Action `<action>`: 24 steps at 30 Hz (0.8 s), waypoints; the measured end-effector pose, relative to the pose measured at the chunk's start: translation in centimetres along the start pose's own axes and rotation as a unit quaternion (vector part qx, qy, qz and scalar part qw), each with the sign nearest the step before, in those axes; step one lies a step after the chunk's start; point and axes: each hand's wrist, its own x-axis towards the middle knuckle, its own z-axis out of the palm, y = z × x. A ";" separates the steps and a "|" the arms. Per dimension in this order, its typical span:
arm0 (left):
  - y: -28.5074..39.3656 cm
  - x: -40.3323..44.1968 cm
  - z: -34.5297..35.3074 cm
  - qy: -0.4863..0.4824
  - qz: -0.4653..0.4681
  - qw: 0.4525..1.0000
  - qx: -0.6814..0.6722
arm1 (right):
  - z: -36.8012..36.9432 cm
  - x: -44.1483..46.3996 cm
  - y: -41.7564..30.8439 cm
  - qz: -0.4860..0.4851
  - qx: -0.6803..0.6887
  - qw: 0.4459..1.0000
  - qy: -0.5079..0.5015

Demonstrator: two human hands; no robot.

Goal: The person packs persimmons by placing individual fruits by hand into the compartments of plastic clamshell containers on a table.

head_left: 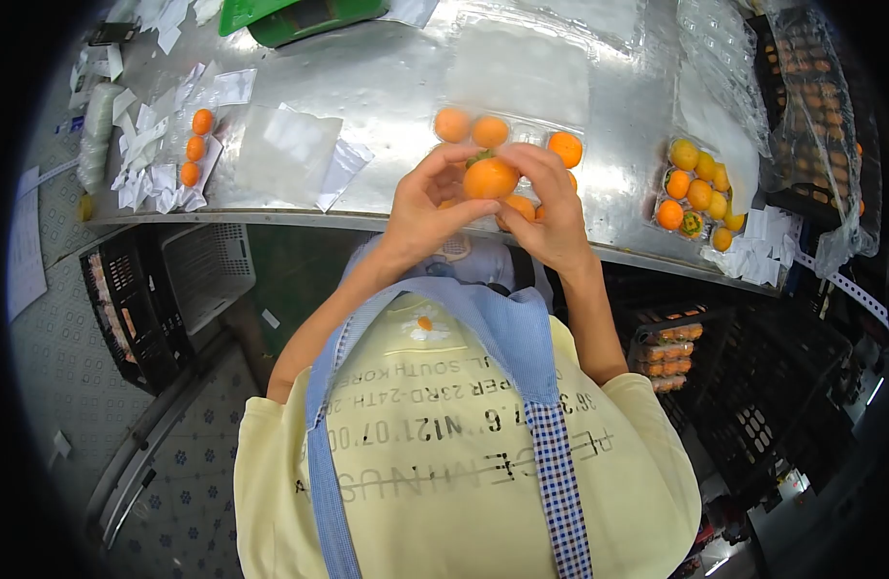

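Both hands on it now: left hand [420,201] and right hand [558,220], half-curled, grip one orange [491,179] between their fingertips above the table's [396,87] near edge! Clear tray [530,134] right behind, more oranges [564,149] in it; packed fruit [698,195] towards the near right corner.

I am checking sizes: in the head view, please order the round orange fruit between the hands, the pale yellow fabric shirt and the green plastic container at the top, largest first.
1. Pale yellow fabric shirt
2. Green plastic container, partly cut off
3. Round orange fruit, perhaps enlarged by nearness
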 end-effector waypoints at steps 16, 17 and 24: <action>-1.2 -0.1 -0.2 0.006 0.252 0.927 0.279 | 0.4 -0.9 -0.5 0.250 0.011 0.967 -0.053; -1.1 0.0 -0.1 -0.002 0.273 0.913 0.303 | 0.8 -0.9 -0.5 0.232 -0.029 0.969 -0.079; -1.5 -0.6 0.0 0.009 0.114 0.987 0.111 | 1.1 -1.3 0.9 0.266 -0.061 0.956 -0.105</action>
